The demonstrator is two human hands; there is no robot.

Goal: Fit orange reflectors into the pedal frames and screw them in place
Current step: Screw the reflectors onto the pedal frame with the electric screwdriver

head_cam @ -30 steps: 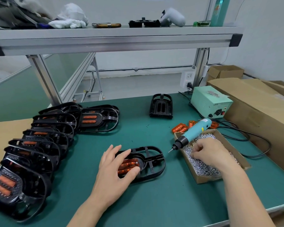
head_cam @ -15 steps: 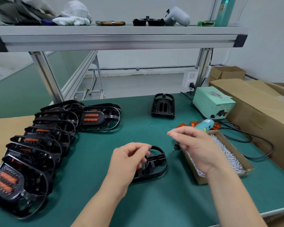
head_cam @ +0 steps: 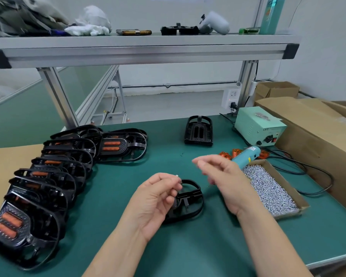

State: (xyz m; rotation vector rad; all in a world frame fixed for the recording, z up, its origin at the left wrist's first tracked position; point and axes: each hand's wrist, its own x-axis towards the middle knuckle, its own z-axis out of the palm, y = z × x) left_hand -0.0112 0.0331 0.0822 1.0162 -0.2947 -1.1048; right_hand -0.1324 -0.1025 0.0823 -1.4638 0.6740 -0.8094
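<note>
Head view, left edge: finished pedals (head_cam: 38, 186) lie in an overlapping row, orange strips showing.
Left hand (head_cam: 158, 200): lower centre, thumb and forefinger pinching what looks like a small screw (head_cam: 177, 176).
Pedal frame (head_cam: 190, 198): flat on the green mat just under that hand, partly hidden.
Right hand (head_cam: 222, 176): blurred, fingers curled; I cannot tell whether it holds anything.
Screwdriver (head_cam: 246, 155): centre right, resting on the screw box (head_cam: 288, 182).
Doing it well: stand the screw upright in its hole and steady the frame before fetching the driver.

Head view — looks forward and down, close over the bench (head_cam: 108, 196).
</note>
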